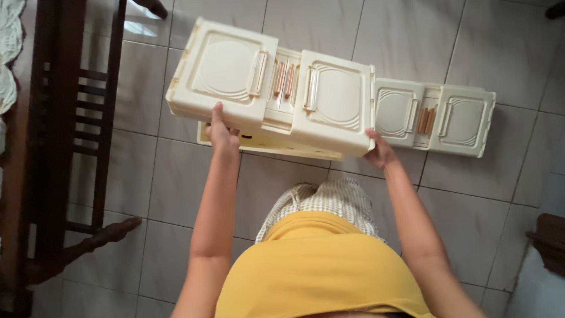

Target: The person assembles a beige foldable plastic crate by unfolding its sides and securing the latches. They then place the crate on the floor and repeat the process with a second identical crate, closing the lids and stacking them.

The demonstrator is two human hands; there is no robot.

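I hold a cream plastic storage box (276,94) with two panelled doors and brown centre handles, lifted above the tiled floor. My left hand (221,132) grips its near left edge, thumb on top. My right hand (379,150) grips its near right corner. A flat cream panel (259,146) shows just under the box. A second, matching cream box (435,118) lies on the floor to the right, partly hidden behind the held one.
Dark wooden furniture with rungs and turned legs (65,147) stands at the left. Another dark wooden piece (550,241) is at the right edge. Pale floor tiles (471,224) spread around my legs.
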